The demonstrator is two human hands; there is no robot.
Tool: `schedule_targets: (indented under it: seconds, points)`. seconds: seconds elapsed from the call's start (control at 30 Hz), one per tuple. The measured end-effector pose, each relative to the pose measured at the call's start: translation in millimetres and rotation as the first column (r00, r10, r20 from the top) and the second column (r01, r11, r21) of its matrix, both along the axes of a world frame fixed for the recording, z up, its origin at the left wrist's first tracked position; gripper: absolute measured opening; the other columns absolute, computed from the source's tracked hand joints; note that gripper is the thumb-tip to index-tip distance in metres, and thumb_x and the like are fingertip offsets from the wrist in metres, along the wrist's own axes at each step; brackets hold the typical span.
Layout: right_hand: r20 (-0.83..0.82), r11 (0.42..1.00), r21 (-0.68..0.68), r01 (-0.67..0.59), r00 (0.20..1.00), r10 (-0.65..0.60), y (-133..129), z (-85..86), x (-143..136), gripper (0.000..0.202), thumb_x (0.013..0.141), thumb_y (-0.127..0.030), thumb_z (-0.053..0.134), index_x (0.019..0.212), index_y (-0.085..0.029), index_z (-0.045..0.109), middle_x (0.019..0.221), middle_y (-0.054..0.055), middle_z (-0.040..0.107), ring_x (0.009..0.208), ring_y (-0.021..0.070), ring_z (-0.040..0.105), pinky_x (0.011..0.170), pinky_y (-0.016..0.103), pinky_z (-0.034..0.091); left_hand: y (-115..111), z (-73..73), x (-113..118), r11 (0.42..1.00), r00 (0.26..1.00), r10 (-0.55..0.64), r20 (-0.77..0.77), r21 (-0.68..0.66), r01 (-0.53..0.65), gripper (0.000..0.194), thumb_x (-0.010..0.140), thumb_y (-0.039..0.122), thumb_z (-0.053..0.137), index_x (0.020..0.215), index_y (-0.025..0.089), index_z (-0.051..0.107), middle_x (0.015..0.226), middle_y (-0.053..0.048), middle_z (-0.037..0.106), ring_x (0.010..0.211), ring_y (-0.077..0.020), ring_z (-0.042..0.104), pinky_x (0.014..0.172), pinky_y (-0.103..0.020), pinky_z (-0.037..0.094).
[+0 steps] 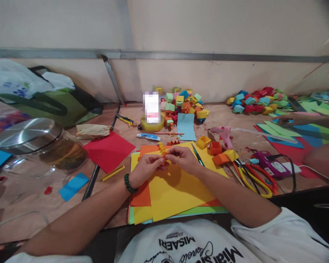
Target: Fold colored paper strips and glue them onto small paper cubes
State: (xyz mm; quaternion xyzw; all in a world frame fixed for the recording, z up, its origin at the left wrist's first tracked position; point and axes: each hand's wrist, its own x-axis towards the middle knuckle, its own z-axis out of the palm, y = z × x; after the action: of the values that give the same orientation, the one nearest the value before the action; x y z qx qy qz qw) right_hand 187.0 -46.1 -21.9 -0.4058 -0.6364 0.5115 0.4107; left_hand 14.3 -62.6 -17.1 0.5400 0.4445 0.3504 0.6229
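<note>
Left hand and right hand both pinch a small folded paper piece between fingertips, one from each side, presumably to steady it. The piece is held over the far part of the yellow sheet, which likely serves as work surface. Scissors and glue gun lie to the right, apparently kept within reach; paper cubes are heaped far, clear of the hands.

Room above yellow sheet; scissors obstruct right.
</note>
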Motion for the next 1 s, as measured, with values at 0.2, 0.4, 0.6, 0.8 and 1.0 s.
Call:
schedule_targets:
  seconds: [0.2,0.4,0.6,0.8,1.0]
  points:
    - [0.042,0.999,0.033,0.008,0.999,-0.010,-1.8,-1.8,0.8,0.025,0.074,-0.041,0.069,0.072,-0.017,0.065,0.070,0.001,0.064,0.064,0.0124,0.054,0.061,0.026,0.043,1.6,-3.1,-1.6,0.999,0.999,-0.023,-0.025,-0.024,0.023,0.040,0.065,0.051,0.077,0.069,0.012,0.071,0.067,-0.008,0.072,0.061,-0.0159,0.067,0.058,-0.024,0.051]
    - [0.093,0.993,0.113,0.037,0.995,-0.047,-1.5,-10.1,0.6,0.023,0.073,-0.039,0.072,0.075,-0.018,0.065,0.071,0.001,0.063,0.063,0.0124,0.055,0.057,0.025,0.044,0.0,-1.0,0.0,0.999,1.000,-0.021,-0.004,-0.034,0.020,0.039,0.065,0.050,0.077,0.072,0.012,0.072,0.073,-0.008,0.073,0.064,-0.0170,0.069,0.060,-0.025,0.053]
    - [0.225,0.856,0.517,-0.010,0.966,-0.124,-7.3,-14.8,1.4,0.023,0.090,-0.035,0.056,0.077,-0.020,0.068,0.076,0.005,0.061,0.068,0.0142,0.056,0.060,0.026,0.047,-1.0,0.3,1.0,1.000,1.000,0.019,0.021,-0.022,-0.018,0.042,0.062,0.053,0.078,0.073,0.013,0.072,0.073,-0.008,0.074,0.063,-0.0173,0.070,0.058,-0.025,0.052]
    - [0.483,0.541,0.795,-0.273,0.826,-0.292,-16.7,-7.9,3.1,0.029,0.098,-0.018,0.040,0.090,-0.018,0.067,0.080,0.006,0.062,0.072,0.0151,0.055,0.064,0.026,0.046,-1.2,-3.2,2.4,0.990,0.990,0.082,0.110,-0.126,-0.068,0.049,0.053,0.058,0.082,0.072,0.014,0.071,0.068,-0.006,0.073,0.064,-0.0164,0.069,0.061,-0.024,0.052]
    - [0.525,0.436,0.828,-0.352,0.759,-0.384,-17.3,-8.3,4.1,0.022,0.096,-0.012,0.043,0.100,-0.017,0.064,0.084,0.007,0.063,0.075,0.0153,0.057,0.065,0.026,0.045,-1.5,-3.1,2.4,0.989,0.980,0.081,0.183,-0.137,-0.056,0.045,0.054,0.054,0.083,0.074,0.014,0.073,0.072,-0.005,0.073,0.065,-0.0142,0.066,0.066,-0.025,0.053]
